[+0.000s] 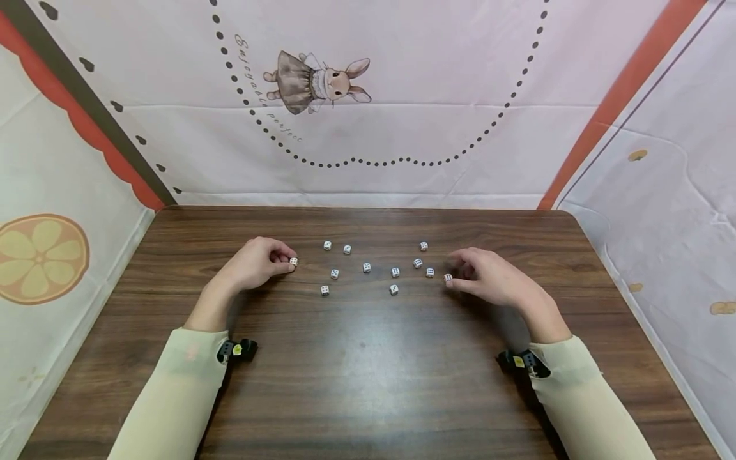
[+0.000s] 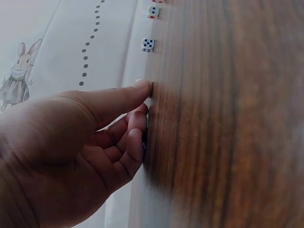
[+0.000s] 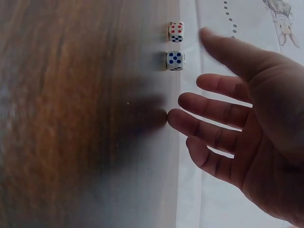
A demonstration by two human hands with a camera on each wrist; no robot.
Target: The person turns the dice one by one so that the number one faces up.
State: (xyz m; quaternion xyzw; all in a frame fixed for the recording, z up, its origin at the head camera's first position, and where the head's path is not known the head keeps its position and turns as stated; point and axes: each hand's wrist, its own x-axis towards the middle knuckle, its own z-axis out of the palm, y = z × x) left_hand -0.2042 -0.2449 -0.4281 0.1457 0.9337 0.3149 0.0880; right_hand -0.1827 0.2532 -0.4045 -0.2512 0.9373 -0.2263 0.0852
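Dice (image 1: 367, 268), twelve in all, white with dotted faces, lie scattered toward the far edge of a dark wood-grain table (image 1: 368, 383), a person's hand at either end of the spread. At the left end, the left hand (image 1: 257, 263) pinches the leftmost die (image 1: 294, 261) between thumb and forefinger, low against the tabletop; the wrist view mostly hides this die behind the thumb. At the right end, the right hand (image 1: 489, 276) grasps nothing: its fingers are spread and relaxed, the thumb just beside the rightmost die (image 1: 448, 278). Whether the thumb touches it is hard to tell from above, though the right wrist view shows a gap. The other ten dice sit between the hands, apart from one another, in no clear row. The step in hand appears to be handling single dice from both ends: a grip made on the left, a reach or a release on the right. The next move seems to call for a light fingertip hold that leaves neighbouring dice undisturbed, and on the right, for thumb and forefinger to close gently if that die is wanted.
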